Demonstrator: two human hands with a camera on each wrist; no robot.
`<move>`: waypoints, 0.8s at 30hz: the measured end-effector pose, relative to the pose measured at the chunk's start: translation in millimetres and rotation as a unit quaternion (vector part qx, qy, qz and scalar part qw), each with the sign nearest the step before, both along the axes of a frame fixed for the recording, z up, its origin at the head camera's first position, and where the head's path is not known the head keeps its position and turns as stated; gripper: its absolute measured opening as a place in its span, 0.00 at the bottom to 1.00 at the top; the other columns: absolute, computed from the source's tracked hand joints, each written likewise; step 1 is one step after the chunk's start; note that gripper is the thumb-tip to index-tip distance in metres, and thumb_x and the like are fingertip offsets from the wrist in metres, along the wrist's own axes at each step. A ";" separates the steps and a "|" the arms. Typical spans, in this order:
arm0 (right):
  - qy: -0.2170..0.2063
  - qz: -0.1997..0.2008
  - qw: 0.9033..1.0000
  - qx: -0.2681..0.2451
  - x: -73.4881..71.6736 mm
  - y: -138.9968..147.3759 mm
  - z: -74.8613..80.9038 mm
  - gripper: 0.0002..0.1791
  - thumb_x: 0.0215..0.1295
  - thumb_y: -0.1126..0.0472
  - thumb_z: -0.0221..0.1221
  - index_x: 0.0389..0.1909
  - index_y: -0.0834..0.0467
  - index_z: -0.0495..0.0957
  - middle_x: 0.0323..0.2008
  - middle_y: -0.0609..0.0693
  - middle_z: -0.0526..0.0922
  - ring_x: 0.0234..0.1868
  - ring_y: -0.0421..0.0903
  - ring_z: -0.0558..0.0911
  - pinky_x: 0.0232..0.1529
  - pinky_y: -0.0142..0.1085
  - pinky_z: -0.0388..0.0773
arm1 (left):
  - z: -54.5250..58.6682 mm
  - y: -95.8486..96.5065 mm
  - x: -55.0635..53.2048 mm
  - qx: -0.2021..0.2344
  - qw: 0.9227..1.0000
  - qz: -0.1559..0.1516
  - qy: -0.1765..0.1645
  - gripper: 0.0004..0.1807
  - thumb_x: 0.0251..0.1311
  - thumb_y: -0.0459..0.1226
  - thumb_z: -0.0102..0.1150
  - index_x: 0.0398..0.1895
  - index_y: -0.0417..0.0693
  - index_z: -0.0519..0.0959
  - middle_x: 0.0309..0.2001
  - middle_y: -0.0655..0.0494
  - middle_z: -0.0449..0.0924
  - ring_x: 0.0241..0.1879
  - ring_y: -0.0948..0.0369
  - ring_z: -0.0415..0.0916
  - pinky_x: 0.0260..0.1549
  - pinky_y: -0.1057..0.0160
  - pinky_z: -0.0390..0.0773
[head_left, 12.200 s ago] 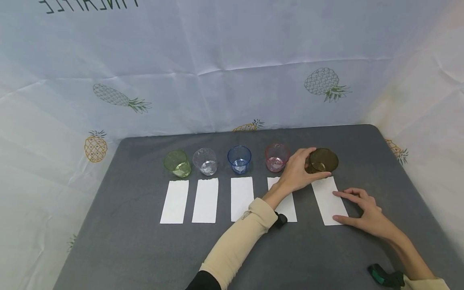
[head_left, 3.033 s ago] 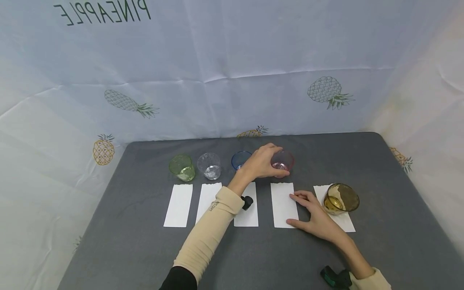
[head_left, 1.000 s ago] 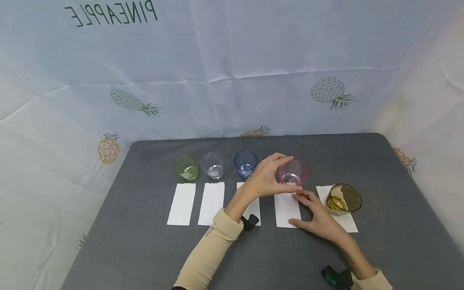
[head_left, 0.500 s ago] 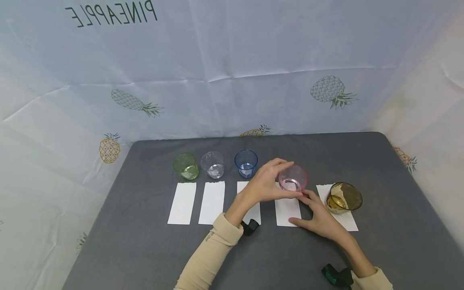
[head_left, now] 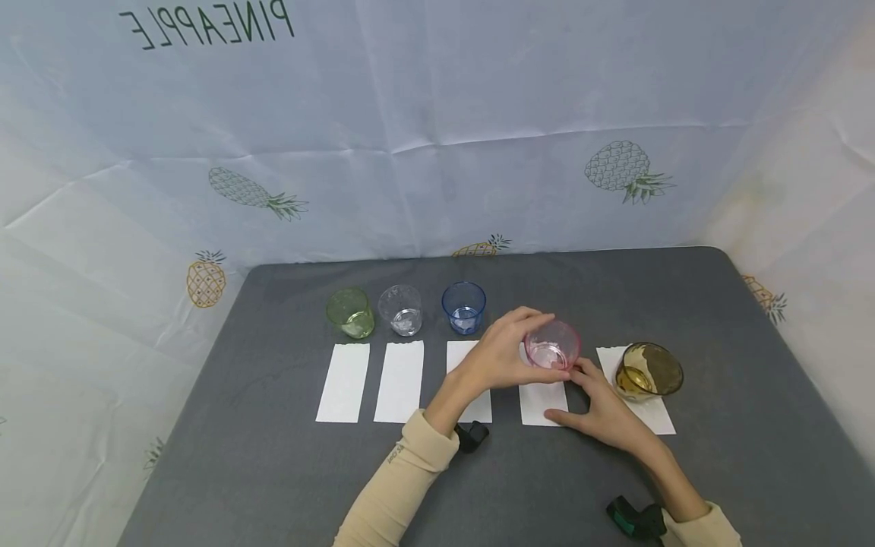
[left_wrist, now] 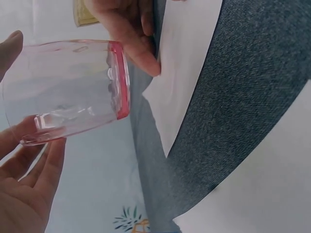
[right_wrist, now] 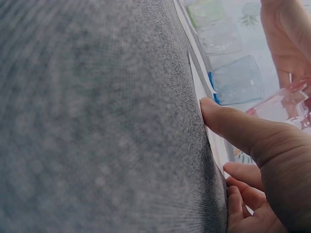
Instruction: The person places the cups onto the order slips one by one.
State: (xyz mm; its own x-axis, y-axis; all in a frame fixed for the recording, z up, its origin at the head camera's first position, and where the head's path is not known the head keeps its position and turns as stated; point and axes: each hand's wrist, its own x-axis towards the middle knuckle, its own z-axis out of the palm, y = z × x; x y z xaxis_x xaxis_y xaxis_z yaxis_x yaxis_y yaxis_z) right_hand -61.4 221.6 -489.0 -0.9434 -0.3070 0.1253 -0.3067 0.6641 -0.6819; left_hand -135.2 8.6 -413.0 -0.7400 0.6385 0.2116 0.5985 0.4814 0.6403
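My left hand (head_left: 502, 353) holds a pink-tinted glass (head_left: 555, 342) between thumb and fingers, over the upper part of a white paper strip (head_left: 543, 406). In the left wrist view the glass (left_wrist: 73, 90) hangs above the paper (left_wrist: 182, 73), its thick pink base apart from it. My right hand (head_left: 604, 410) rests at the right edge of that strip, thumb and fingers spread, fingertips touching the paper. In the right wrist view the right thumb (right_wrist: 243, 128) lies on the paper's edge. An amber glass (head_left: 648, 372) stands on the rightmost strip (head_left: 652, 416).
Behind their own paper strips stand a green glass (head_left: 351, 313), a clear glass (head_left: 401, 310) and a blue glass (head_left: 465, 307). The strips lie in a row on a grey cloth-covered table (head_left: 260, 456). A white pineapple-print curtain (head_left: 410, 197) encloses the back and sides.
Since the oldest frame, the amber glass has come onto the rightmost strip. My left hand has lifted the pink glass from the back row forward over its strip; my right hand has shifted left to that strip.
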 end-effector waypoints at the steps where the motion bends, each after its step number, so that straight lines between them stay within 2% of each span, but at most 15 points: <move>1: 0.000 0.000 1.000 0.001 -0.2 -0.2 -0.4 0.39 0.53 0.51 0.77 0.63 0.65 0.77 0.63 0.59 0.73 0.64 0.55 0.73 0.61 0.50 0.74 | -0.5 -0.3 0.4 -0.002 1.000 0.000 0.001 0.45 0.48 0.52 0.80 0.69 0.45 0.75 0.63 0.53 0.78 0.61 0.58 0.77 0.59 0.65 0.79; 5: 0.001 0.003 1.000 -0.003 -0.9 -1.1 -1.5 0.39 0.53 0.52 0.77 0.64 0.64 0.76 0.64 0.58 0.72 0.65 0.55 0.72 0.62 0.48 0.72 | -4.1 -1.5 1.3 -0.012 1.000 0.000 0.002 0.45 0.48 0.53 0.80 0.69 0.47 0.75 0.63 0.54 0.78 0.62 0.59 0.77 0.60 0.65 0.79; 13: -0.012 0.008 1.000 -0.010 -0.8 -1.3 -0.9 0.41 0.54 0.53 0.77 0.66 0.66 0.74 0.65 0.61 0.71 0.67 0.59 0.71 0.61 0.62 0.70 | -9.0 -3.9 5.5 -0.007 1.000 0.005 -0.008 0.44 0.47 0.54 0.80 0.68 0.50 0.76 0.62 0.57 0.78 0.61 0.61 0.77 0.58 0.66 0.78; 18: -0.024 0.008 1.000 -0.017 -0.5 -1.2 -0.2 0.42 0.55 0.52 0.76 0.66 0.68 0.72 0.66 0.63 0.69 0.68 0.63 0.70 0.62 0.65 0.69 | -12.6 -4.6 7.3 -0.002 1.000 0.003 -0.013 0.43 0.46 0.53 0.81 0.67 0.49 0.77 0.61 0.57 0.79 0.60 0.61 0.78 0.59 0.67 0.78; 24: -0.020 0.005 1.000 -0.013 -0.6 -1.3 0.6 0.43 0.53 0.52 0.77 0.66 0.68 0.72 0.65 0.63 0.70 0.67 0.62 0.71 0.62 0.65 0.69 | -17.5 -4.2 7.2 -0.002 1.000 -0.002 -0.004 0.42 0.46 0.53 0.81 0.66 0.49 0.77 0.60 0.55 0.80 0.59 0.62 0.78 0.58 0.70 0.78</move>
